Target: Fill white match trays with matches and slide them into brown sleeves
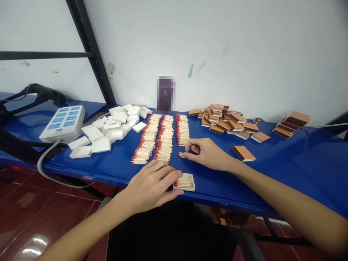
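My right hand (208,154): fingertips pinched on a small bunch of matches (181,155), red heads pointing left, lifted from the near end of the right-hand row of matches (182,129)
My left hand (152,185): laid flat and loosely curled on the blue table (285,170), fingertips steadying the left side of a white tray (185,182)
Tray: part filled, sticks lying left to right, heads at the left, at the near table edge
Key relation: tray sits just nearer than the pinched bunch, long axes roughly parallel; right hand is the one carrying
Further left: pile of empty white trays (108,128), a power strip (63,123)
Further right: brown box sleeves (225,121)
Writing: none I can read
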